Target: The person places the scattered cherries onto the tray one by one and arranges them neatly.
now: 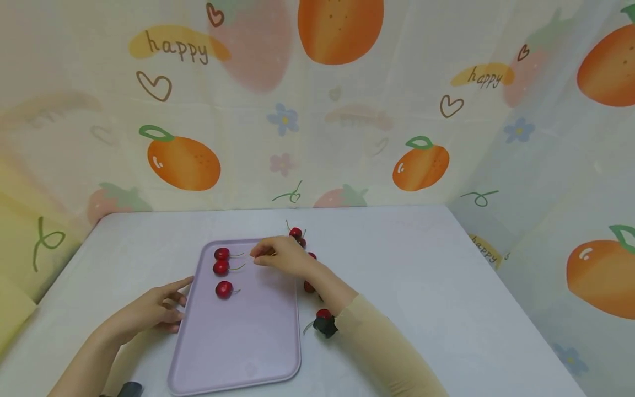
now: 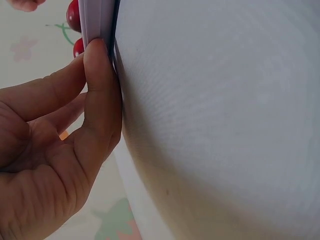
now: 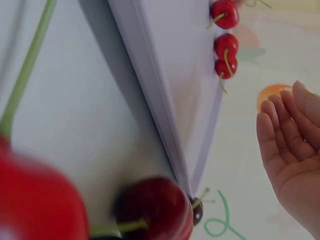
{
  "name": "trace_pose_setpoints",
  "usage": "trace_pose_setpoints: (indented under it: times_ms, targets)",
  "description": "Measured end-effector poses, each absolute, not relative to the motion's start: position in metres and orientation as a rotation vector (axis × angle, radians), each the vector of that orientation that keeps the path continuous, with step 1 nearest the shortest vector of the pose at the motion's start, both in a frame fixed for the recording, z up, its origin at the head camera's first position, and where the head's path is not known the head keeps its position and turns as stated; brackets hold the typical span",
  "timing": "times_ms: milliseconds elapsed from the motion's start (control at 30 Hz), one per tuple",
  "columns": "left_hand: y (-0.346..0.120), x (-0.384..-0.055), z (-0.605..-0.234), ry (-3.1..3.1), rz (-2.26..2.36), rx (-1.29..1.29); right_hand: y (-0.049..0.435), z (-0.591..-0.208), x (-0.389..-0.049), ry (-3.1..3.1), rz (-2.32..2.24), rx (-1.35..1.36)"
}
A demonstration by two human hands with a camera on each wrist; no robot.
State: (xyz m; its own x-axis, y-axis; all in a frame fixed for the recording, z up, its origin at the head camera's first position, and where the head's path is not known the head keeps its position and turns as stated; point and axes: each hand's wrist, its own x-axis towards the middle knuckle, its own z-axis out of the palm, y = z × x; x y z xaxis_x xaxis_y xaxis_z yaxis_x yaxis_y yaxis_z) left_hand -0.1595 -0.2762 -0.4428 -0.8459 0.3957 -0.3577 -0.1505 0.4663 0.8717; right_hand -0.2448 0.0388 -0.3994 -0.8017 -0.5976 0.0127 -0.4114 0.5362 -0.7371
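Note:
Three red cherries with stems, an upper one (image 1: 221,254), a middle one (image 1: 220,268) and a lower one (image 1: 224,289), lie in a column on the left part of a pale purple tray (image 1: 238,342). My left hand (image 1: 149,311) is beside the tray's left edge. In the left wrist view a fingertip of that hand (image 2: 65,130) touches the tray's outer wall (image 2: 98,20). Above the tray, right of the upper cherries, hovers my right hand (image 1: 280,256). Seen from the right wrist, this hand (image 3: 295,150) has loosely bent fingers and nothing visible in them.
More cherries lie along the tray's right side, among them one at the back (image 1: 295,232) and one near my right forearm (image 1: 323,314); the arm partly hides others. A white cloth covers the table (image 1: 421,286). A fruit-print curtain (image 1: 337,149) hangs behind it.

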Motion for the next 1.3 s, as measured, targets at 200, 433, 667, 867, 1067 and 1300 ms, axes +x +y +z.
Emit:
trace_pose_setpoints:
  times_ms: [200, 433, 667, 867, 1067, 1300]
  targets:
    - [-0.275, -0.159, -0.443, 2.205, 1.377, 0.196, 0.057, -0.394, -0.250, 2.555, -1.189, -0.782]
    - [-0.273, -0.158, -0.441, 2.210, 1.387, 0.191, 0.082, -0.391, -0.260, 2.592, -1.243, -0.687]
    - [-0.273, -0.158, -0.441, 2.207, 1.391, 0.187, 0.108, -0.395, -0.268, 2.670, -1.251, -0.626]
    - [-0.273, -0.158, -0.442, 2.206, 1.393, 0.188, 0.129, -0.399, -0.272, 2.707, -1.263, -0.591]
    - [-0.273, -0.158, -0.443, 2.204, 1.401, 0.189, 0.148, -0.404, -0.271, 2.706, -1.274, -0.573]
    - [-0.273, -0.157, -0.443, 2.202, 1.406, 0.191, 0.165, -0.404, -0.261, 2.661, -1.299, -0.557]
